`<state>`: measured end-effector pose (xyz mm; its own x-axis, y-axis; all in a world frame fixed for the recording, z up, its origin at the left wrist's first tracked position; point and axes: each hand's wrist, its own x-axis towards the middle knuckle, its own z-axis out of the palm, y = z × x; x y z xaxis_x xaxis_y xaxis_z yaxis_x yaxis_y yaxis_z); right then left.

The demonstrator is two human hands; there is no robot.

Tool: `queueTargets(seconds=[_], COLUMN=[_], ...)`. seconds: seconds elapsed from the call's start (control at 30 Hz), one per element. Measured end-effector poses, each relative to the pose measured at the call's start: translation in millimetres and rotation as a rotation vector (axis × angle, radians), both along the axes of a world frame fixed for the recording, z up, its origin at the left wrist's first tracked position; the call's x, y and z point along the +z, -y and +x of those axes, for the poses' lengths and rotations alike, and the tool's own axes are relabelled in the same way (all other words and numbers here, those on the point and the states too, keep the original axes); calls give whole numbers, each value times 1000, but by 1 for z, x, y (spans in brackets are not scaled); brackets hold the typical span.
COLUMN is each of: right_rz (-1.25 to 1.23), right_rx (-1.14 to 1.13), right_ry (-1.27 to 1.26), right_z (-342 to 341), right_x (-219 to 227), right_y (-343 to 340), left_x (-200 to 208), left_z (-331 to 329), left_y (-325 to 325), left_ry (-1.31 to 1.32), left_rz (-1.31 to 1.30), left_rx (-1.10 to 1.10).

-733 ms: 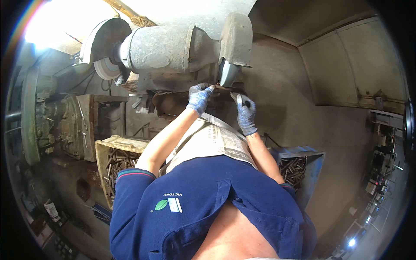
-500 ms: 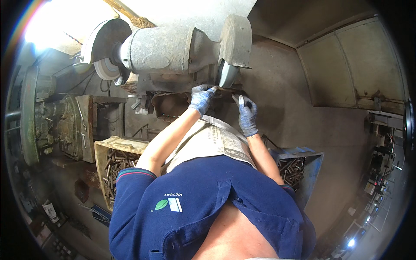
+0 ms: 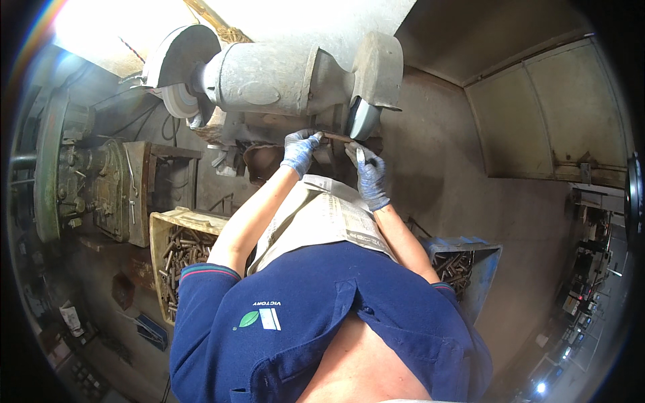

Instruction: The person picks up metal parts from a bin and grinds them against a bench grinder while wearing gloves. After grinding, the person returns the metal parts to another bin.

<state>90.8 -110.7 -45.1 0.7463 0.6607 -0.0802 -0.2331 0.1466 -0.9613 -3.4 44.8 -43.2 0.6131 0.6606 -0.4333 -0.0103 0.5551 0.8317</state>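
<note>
A short brownish metal rod [image 3: 336,137] spans the gap between my two gloved hands, just in front of a bench grinder [image 3: 259,77]. My left hand [image 3: 299,149], in a blue-and-grey glove, pinches its left end. At the other end, the fingers of my right hand [image 3: 369,173] close on the rod. The grinder's right wheel [image 3: 363,119] sticks out below its guard, close above the right end of the rod. Whether rod and wheel touch, I cannot tell.
To my left stands a wooden-edged box [image 3: 168,218] of short metal pieces. A blue-grey bin [image 3: 485,258] with similar pieces is at my right. The grinder's left wheel [image 3: 180,101] is exposed below its guard. Further left is a green machine [image 3: 57,174]. Newspaper-like sheeting [image 3: 329,215] covers my lap.
My right hand has moved left and closer to my left hand relative to the grinder. The rod now shows more plainly between them. The whole view has shifted slightly.
</note>
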Motion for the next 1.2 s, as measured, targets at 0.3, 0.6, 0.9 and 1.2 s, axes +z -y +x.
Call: queueTargets(seconds=[0.3,0.6,0.9,1.2], right_rz=[-66,-59,-72,-108], right_rx=[68,-55,-176,-191], right_ry=[714,1009,952,753], right_z=[-24,-60,-81,-72], right_x=[64,125,137,143], right_y=[37,65,100,119], left_x=[38,85,91,87], left_z=[-51,-66,-59,-45], left_y=[24,42,66,77], left_ry=[91,362,457,133], left_rz=[294,667,679,724], left_rx=[-156,-179,-298,-456])
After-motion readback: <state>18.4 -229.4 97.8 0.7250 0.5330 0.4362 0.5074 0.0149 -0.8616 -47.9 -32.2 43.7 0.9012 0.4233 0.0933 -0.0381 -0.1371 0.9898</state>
